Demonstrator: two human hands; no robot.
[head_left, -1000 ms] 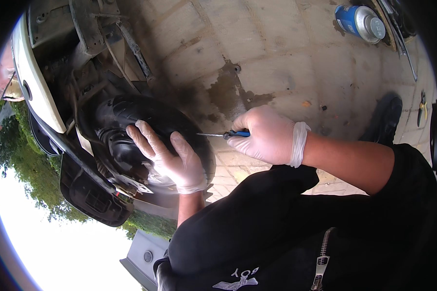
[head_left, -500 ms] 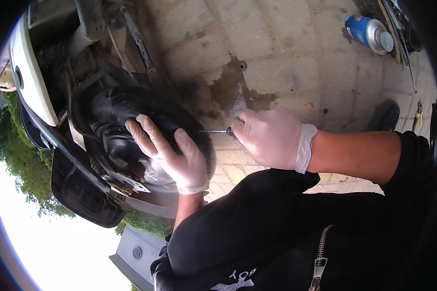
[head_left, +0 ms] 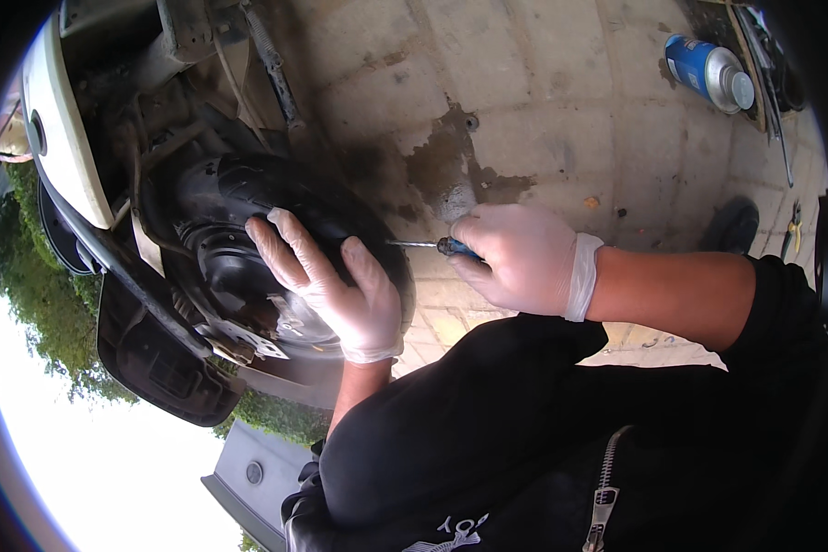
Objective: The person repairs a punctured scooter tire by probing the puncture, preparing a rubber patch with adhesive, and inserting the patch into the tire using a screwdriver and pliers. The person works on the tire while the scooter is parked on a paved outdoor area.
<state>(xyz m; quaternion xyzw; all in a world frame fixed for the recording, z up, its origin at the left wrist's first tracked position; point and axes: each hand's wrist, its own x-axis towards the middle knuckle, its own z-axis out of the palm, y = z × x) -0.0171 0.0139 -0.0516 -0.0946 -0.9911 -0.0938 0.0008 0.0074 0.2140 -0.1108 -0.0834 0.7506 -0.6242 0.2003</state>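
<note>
A black tire on its wheel takes up the left of the view, beneath a vehicle with a white body panel. My left hand, in a clear glove, lies open against the tire's side with its fingers spread. My right hand, gloved too, is closed around the handle of a blue-handled, screwdriver-like tool. Its thin metal shaft points left and meets the outer tread. Whether the tip is inside the rubber, I cannot tell. Most of the handle is hidden in my fist.
On the paved ground, a wet patch spreads beyond my right hand. A blue and silver can lies at the far right. Yellow-handled pliers are near the right edge. The white body panel curves beside the wheel.
The view has shifted slightly. My right fist has turned around the tool, so more of its blue handle shows. My left hand keeps its place on the tire.
</note>
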